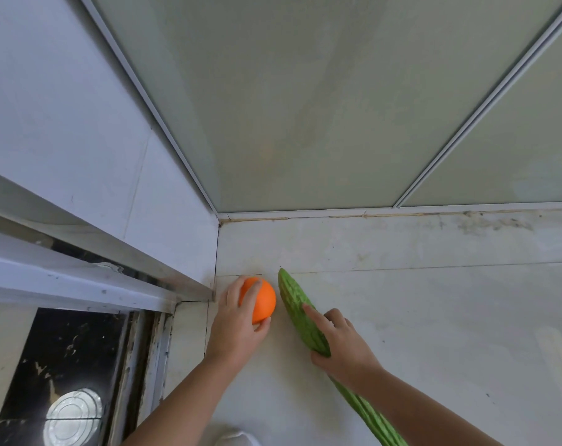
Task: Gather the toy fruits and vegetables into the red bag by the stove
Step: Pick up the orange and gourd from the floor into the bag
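A toy orange rests on the pale counter near the corner of the wall. My left hand is wrapped around it, fingers over its top and thumb below. To its right a long green bitter gourd lies at a slant, its tip pointing toward the back. My right hand grips the gourd around its middle, with the index finger stretched along its top. The gourd's lower end runs under my right forearm to the bottom edge of the view. The red bag is not in view.
A black stove top with a round metal burner cap sits at the lower left, below a metal ledge. Frosted window panes rise behind the counter. A white object shows at the bottom edge.
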